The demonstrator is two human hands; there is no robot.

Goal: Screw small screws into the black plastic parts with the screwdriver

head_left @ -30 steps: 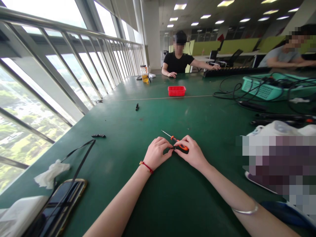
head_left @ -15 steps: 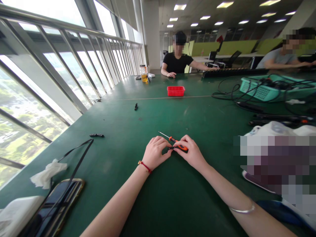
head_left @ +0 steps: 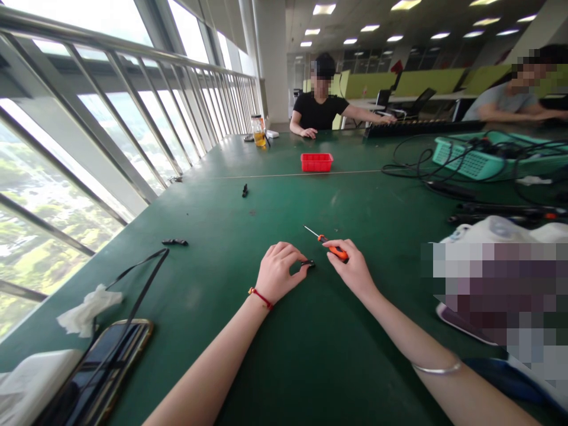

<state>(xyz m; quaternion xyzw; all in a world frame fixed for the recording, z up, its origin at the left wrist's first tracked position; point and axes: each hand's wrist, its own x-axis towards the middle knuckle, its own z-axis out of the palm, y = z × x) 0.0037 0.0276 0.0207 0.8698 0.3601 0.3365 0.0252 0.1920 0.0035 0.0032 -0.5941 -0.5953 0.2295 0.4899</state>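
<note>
1. Scanning the head view, we see a smooth, faintly glossy green tabletop (head_left: 213, 319) bearing a red rectangular plastic box (head_left: 316, 164) and a turquoise perforated plastic basket (head_left: 465, 163).
2. Any lettering on the small, narrow black piece (head_left: 309, 262) is too tiny for us to read.
3. We pinch that piece between the thumb and fingers of our left hand (head_left: 278, 273); whether it touches the tabletop, we cannot tell.
4. Our right hand (head_left: 355, 273), apart from the left, clasps an orange-and-black-handled screwdriver (head_left: 338, 252), its thin metal shaft pointing away leftward.
</note>
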